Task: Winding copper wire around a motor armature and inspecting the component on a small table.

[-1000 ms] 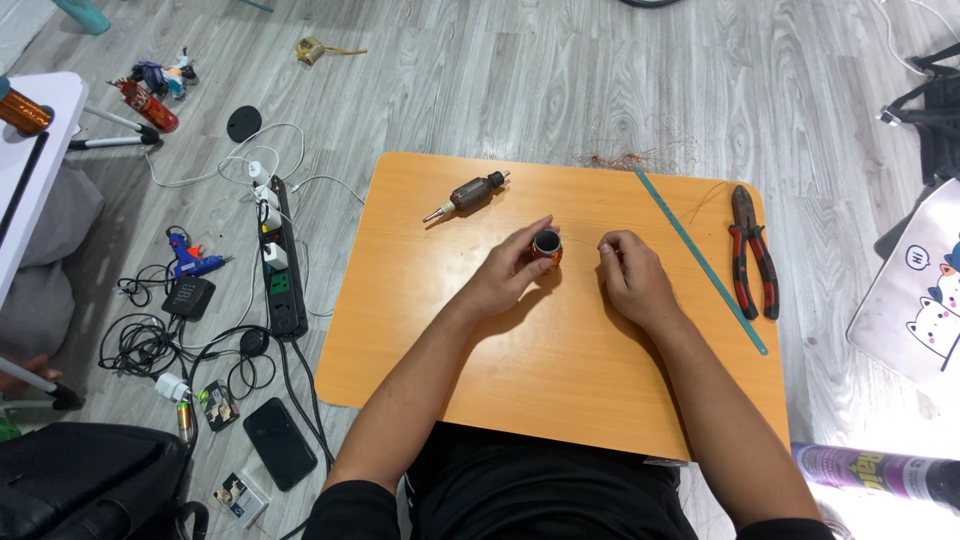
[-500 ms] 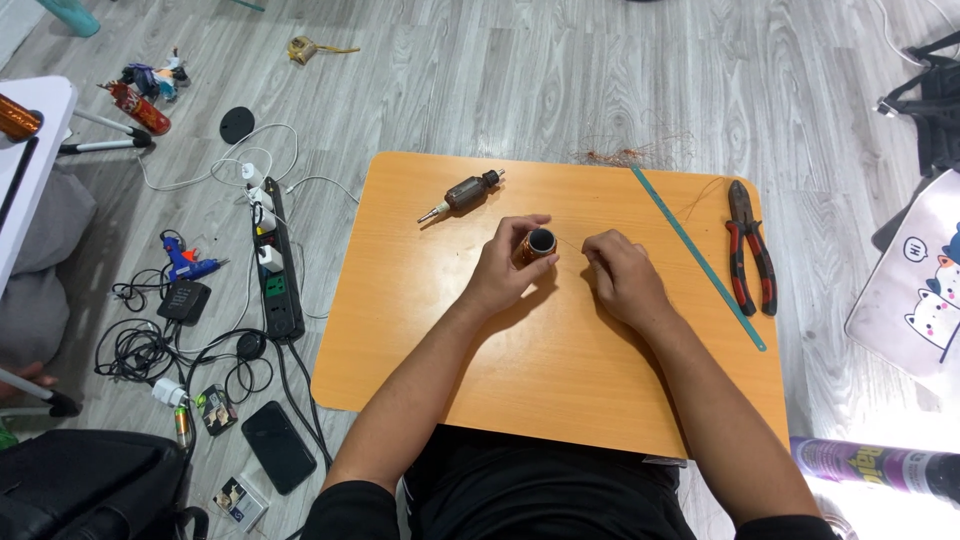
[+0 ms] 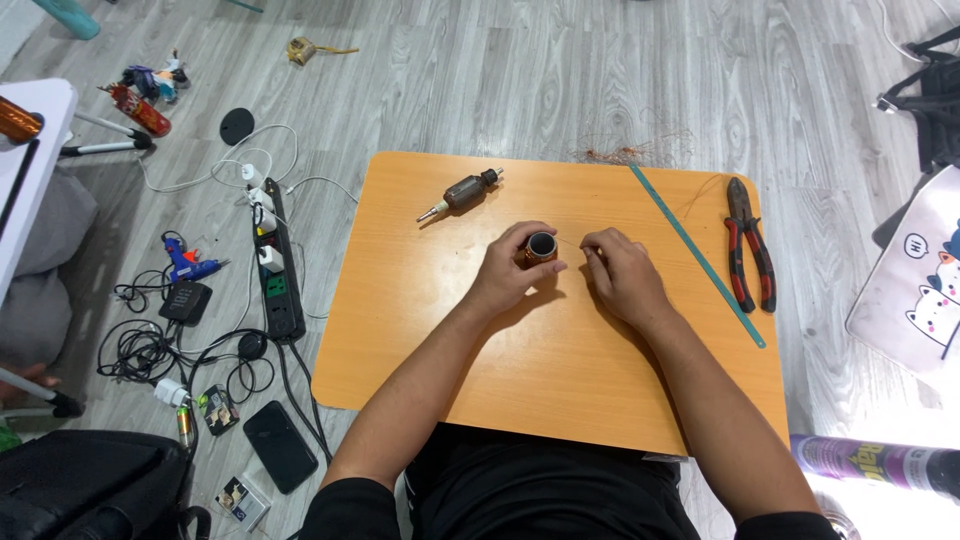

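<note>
My left hand (image 3: pixel 508 272) grips a small copper wire spool (image 3: pixel 538 248) with a dark hollow core, held just above the orange table (image 3: pixel 420 330). A thin copper wire runs from the spool to my right hand (image 3: pixel 620 275), whose fingertips pinch its end a little to the right. Both hands rest near the table's middle. A small motor armature (image 3: pixel 462 192) with a shaft lies on the table behind my left hand.
A long green ruler (image 3: pixel 695 252) and red-handled pliers (image 3: pixel 750 245) lie at the table's right. Loose copper wire scraps (image 3: pixel 625 152) sit at the far edge. On the floor to the left: a power strip (image 3: pixel 278 270), a glue gun (image 3: pixel 188 264), cables, a phone (image 3: pixel 280 446).
The view has shifted slightly. My hands stay close together at the spool, with the right fingertips now nearer the spool's opening.
</note>
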